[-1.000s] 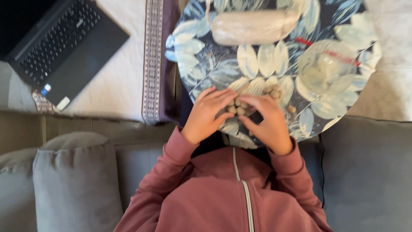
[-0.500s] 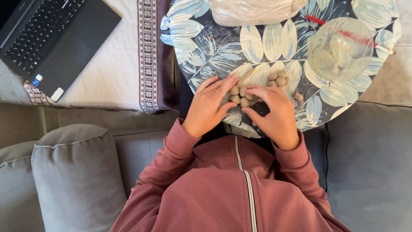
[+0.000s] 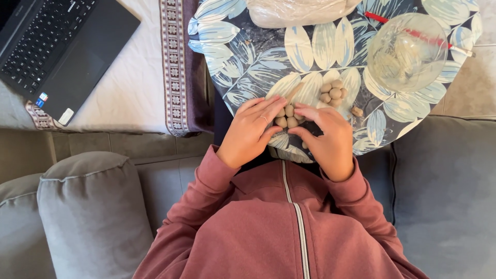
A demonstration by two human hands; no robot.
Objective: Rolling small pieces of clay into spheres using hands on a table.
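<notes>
Fingers of both hands half-curled, tips converging on a small clump of tan dough balls point(image 3: 288, 117) lying between them at the near edge of the leaf-print round tray point(image 3: 243, 57). Left hand point(image 3: 251, 132) flat, angled right; right hand point(image 3: 328, 139) arched, index down; equally near. Whether either pinches a ball: cannot tell. Farther right, a second cluster point(image 3: 333, 93); beyond, glass bowl point(image 3: 408, 51).

Both hands, left hand point(image 3: 251, 130) and right hand point(image 3: 327, 140), rest on small clay balls point(image 3: 288, 117) on a leaf-patterned tray point(image 3: 243, 57).
</notes>
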